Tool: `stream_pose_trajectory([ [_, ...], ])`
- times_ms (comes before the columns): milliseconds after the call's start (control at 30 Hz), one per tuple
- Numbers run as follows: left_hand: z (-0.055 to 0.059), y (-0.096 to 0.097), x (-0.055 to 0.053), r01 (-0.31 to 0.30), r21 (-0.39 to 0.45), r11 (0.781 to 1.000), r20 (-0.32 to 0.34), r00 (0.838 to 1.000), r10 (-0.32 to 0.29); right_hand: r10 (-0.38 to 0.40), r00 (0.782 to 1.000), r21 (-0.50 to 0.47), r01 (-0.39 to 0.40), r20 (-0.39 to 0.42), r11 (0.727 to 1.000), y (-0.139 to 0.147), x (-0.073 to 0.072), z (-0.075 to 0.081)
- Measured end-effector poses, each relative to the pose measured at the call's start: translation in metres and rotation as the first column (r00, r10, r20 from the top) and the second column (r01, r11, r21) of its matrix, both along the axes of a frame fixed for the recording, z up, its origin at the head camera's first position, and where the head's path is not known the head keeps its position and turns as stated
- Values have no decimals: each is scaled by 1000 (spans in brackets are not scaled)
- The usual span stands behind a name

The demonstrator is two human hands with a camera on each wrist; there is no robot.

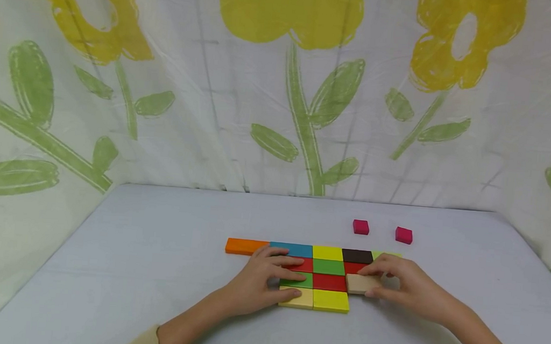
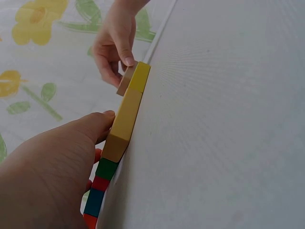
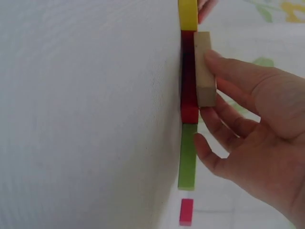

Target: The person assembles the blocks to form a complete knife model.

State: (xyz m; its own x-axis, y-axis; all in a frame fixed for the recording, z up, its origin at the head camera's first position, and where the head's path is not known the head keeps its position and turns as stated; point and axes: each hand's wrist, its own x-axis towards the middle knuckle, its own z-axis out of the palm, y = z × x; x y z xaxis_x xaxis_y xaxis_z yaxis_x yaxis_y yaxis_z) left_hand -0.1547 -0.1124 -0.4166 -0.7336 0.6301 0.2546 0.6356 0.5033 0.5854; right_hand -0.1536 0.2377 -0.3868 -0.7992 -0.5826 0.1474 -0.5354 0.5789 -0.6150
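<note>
Coloured wooden blocks lie side by side in rows on the table. My left hand (image 1: 258,285) rests on their left part, its fingers extended over a red block (image 1: 308,265), a green block (image 1: 291,282) and a tan block (image 1: 305,302). My right hand (image 1: 414,288) pinches a plain wood block (image 1: 362,284) between thumb and fingers, at the right of a red block (image 1: 329,282). In the right wrist view, this plain block (image 3: 205,71) is slightly raised beside a red block (image 3: 189,105). A yellow block (image 1: 331,301) lies in the nearest row.
The far row holds an orange block (image 1: 245,247), a blue block (image 1: 294,248), a yellow block (image 1: 327,253), a dark brown block (image 1: 357,256) and a light green block (image 3: 188,157). Two small pink blocks, one left (image 1: 360,227) and one right (image 1: 404,235), lie farther back. A flowered curtain (image 1: 160,152) hangs behind.
</note>
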Motion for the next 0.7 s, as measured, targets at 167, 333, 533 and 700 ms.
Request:
stream_pose_trajectory([
  [167, 0, 0, 0, 0, 6, 1000, 4, 1000, 0, -18, 1000, 8, 18, 13, 1000, -2, 1, 0],
  [333, -1, 0, 1, -2, 7, 1000, 2, 1000, 2, -26, 1000, 22, 26, 5, 999, -4, 1, -1],
  [533, -1, 0, 0, -1, 3, 1000, 8, 1000, 1, -37, 999, 20, 36, 2, 999, -5, 2, -2],
  [700, -1, 0, 0, -4, 3, 1000, 9, 1000, 4, -50, 999, 41, 51, -17, 998, -6, 2, -3],
])
